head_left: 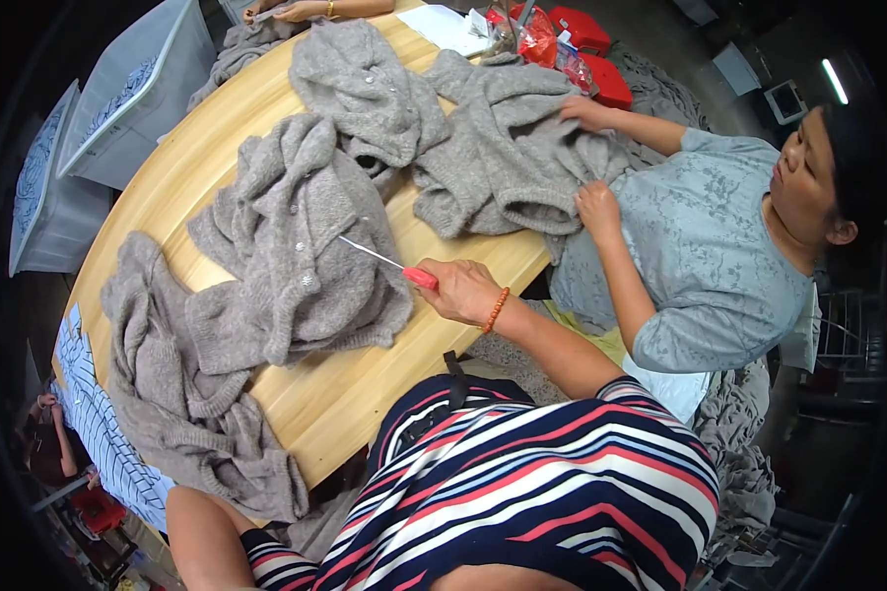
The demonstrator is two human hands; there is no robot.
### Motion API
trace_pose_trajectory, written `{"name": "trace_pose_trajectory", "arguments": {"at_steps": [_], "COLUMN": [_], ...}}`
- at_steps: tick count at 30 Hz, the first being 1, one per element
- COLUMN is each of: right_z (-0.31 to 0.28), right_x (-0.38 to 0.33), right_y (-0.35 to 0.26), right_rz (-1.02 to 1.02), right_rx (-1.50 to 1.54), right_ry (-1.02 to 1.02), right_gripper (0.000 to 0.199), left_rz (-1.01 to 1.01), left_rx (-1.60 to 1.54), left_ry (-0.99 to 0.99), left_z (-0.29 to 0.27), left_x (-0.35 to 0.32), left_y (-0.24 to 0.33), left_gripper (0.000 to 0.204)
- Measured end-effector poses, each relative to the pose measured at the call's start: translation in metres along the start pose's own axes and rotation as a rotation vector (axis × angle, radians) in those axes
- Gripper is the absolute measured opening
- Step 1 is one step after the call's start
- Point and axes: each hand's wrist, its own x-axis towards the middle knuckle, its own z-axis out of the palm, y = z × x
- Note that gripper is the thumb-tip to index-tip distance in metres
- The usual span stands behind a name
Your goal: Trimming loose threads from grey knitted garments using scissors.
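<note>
My right hand (pixel 460 292), with a beaded bracelet at its wrist, is closed round the red handle of a tool with a thin metal shaft (pixel 373 251). The shaft points left, and its tip lies over a grey knitted cardigan (pixel 315 266) with a row of pale buttons; I cannot tell whether it touches. This cardigan is bunched on the wooden table (pixel 419 345). Of my left arm (pixel 205 540) only a bare bent part shows at the lower left; the hand is out of sight. Another grey knit garment (pixel 172 364) lies crumpled at the left.
At my right a co-worker's hands hold a grey knit garment (pixel 508 138). One more grey cardigan (pixel 360 84) lies at the far side, near another person's hands. Plastic tubs (pixel 133 108) stand left, above blue striped cloth (pixel 103 419). Red containers (pixel 606 79) are at the back right.
</note>
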Motion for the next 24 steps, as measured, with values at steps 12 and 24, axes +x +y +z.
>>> {"name": "trace_pose_trajectory", "arguments": {"at_steps": [12, 24], "right_z": [-0.019, -0.030], "right_x": [0.015, 0.036], "right_y": [-0.064, -0.066], "right_rz": [-0.109, -0.164], "right_rx": [-0.066, -0.170], "right_ry": [-0.056, -0.297], "right_gripper": [0.026, 0.024], "left_rz": [-1.440, -1.393], "left_rx": [-0.240, -0.214], "left_ry": [-1.091, -1.530], "left_z": [0.019, -0.004], "left_x": [-0.296, -0.395], "left_y": [0.075, 0.162], "left_gripper": [0.050, 0.056]}}
